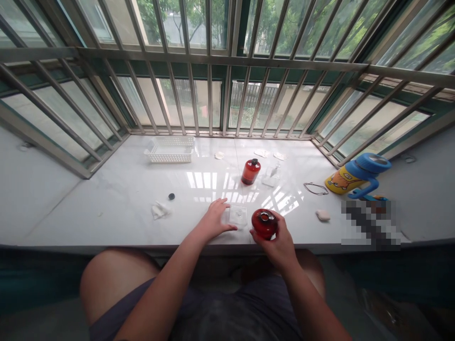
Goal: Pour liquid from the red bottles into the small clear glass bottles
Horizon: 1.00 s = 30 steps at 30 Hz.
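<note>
My right hand (279,239) is wrapped round an uncapped red glass bottle (263,229), its open neck facing up, near the front edge of the ledge. Just left of it stands a square clear glass bottle (238,217). My left hand (214,221) is at the clear bottle's left side, thumb and fingers spread apart; whether they touch the glass I cannot tell. Beyond my hands stand a second red bottle (250,173) with a black cap and another clear glass bottle (271,177). A small black cap (171,196) lies to the left, near a crumpled white tissue (160,210).
A white plastic basket (170,155) sits at the back left. To the right are a blue and yellow water bottle (350,177), a thin cord loop (315,189) and a pinkish pad (323,215). Crumpled white pieces (261,153) lie near the barred window (223,94).
</note>
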Each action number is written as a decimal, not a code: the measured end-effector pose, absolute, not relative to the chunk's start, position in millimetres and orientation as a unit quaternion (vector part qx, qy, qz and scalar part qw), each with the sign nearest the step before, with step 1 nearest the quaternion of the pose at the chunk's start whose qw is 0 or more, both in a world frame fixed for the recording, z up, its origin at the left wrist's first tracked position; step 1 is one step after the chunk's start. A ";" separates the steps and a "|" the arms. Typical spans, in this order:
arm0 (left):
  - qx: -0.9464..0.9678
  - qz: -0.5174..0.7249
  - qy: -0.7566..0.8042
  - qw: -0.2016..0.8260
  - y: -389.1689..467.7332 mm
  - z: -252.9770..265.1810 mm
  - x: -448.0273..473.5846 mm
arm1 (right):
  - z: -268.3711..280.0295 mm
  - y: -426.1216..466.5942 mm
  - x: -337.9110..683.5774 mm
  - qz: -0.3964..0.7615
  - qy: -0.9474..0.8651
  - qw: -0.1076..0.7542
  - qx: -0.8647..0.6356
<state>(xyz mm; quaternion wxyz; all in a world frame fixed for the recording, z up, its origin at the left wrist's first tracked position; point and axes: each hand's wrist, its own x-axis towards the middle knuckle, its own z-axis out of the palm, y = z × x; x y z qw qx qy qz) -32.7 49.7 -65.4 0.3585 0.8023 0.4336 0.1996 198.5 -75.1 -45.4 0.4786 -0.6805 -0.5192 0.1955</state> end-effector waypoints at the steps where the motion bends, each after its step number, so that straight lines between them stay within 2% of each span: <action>1: 0.799 0.210 0.429 0.366 48.0 -63.7 -33.4 | -47.3 -73.2 201.8 0.190 -0.528 0.473 -0.680; 6: 0.766 0.260 0.434 0.397 28.8 -34.5 -45.8 | -56.1 -65.9 213.7 0.165 -0.578 0.453 -0.659; 12: 0.760 0.264 0.475 0.357 6.8 -3.2 -61.7 | -58.5 -59.8 216.5 0.100 -0.659 0.431 -0.608; 19: 0.761 0.263 0.484 0.343 -2.7 -2.9 -67.7 | -54.3 -52.2 211.1 -0.006 -0.713 0.390 -0.583; 30: 0.750 0.262 0.485 0.366 -9.0 -9.6 -67.8 | -46.8 -52.1 214.1 -0.063 -0.738 0.339 -0.580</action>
